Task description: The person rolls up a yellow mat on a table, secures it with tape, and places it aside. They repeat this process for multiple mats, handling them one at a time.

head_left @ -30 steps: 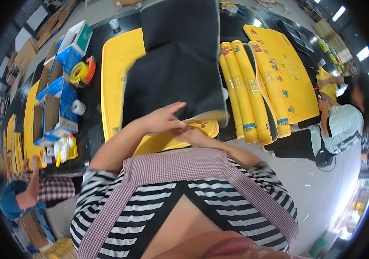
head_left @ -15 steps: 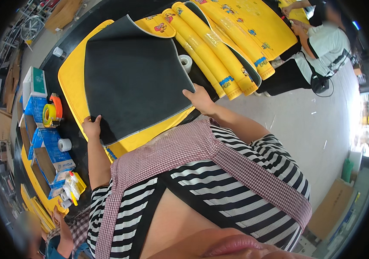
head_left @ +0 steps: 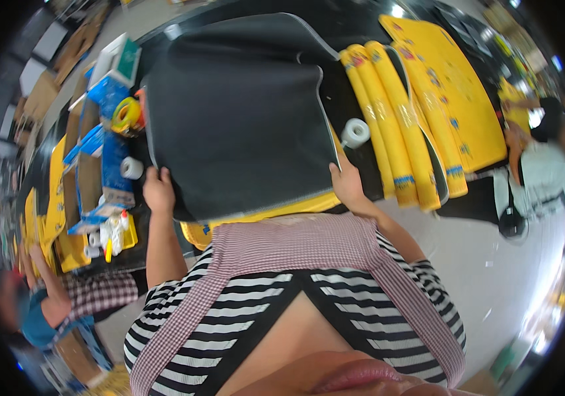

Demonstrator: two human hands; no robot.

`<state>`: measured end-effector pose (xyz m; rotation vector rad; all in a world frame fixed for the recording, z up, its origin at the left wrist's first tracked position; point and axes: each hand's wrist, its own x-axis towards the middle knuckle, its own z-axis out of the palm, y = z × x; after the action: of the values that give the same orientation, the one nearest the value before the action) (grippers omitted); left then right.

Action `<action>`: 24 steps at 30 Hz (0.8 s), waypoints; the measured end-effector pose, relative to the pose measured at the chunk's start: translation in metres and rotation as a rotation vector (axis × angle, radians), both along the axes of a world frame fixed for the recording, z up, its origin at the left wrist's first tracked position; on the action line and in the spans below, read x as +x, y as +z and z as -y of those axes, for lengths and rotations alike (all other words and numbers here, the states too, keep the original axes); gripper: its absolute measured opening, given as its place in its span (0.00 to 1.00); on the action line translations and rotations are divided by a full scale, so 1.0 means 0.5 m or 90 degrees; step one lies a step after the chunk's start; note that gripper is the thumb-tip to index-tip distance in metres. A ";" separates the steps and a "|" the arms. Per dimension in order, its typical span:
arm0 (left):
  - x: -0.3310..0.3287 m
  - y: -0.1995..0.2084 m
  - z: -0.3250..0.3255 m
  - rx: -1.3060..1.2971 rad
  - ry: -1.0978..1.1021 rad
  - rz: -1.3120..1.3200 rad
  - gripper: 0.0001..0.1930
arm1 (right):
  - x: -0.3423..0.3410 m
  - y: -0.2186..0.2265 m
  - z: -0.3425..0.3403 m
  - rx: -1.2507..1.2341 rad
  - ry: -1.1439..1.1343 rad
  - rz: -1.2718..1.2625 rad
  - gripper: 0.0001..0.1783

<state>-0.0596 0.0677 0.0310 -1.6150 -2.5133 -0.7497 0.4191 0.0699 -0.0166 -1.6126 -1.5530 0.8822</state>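
A large mat [head_left: 236,125] with its black side up and a pale stitched edge spreads across the table in front of me. My left hand [head_left: 159,190] is closed on its near left edge, thumb on top. At the near right edge my right hand [head_left: 350,186] grips it the same way. The far right part of the mat is bent in a wavy fold. Beneath its near edge shows a strip of a yellow mat [head_left: 256,219]; the rest of that one is hidden. A roll of clear tape [head_left: 355,133] stands just beyond my right hand.
Several rolled yellow mats [head_left: 398,132] lie to the right, beside a flat yellow mat [head_left: 474,112]. On the left are blue boxes [head_left: 116,171], a tape dispenser [head_left: 127,115], a white roll [head_left: 132,168] and a yellow tray [head_left: 127,241]. A person works at each side.
The black-sided mat has swung round squarer to me and covers more of the yellow mat. Its upturned yellow corner no longer shows. Both hands still hold it, and my view has turned.
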 end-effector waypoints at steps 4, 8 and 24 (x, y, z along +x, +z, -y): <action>-0.007 -0.062 0.074 -0.081 0.024 0.159 0.19 | -0.016 -0.013 0.010 -0.058 0.046 0.049 0.17; -0.016 -0.071 0.089 -0.092 0.021 0.256 0.21 | 0.011 -0.020 0.023 -0.021 0.065 0.026 0.21; 0.003 -0.080 0.315 -0.195 -0.081 0.578 0.20 | 0.095 0.017 0.053 -0.264 0.051 -0.163 0.19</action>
<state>-0.0580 -0.0898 -0.0090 -1.8231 -3.2695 -1.4410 0.4665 0.0433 -0.0080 -1.6410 -1.3192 1.4699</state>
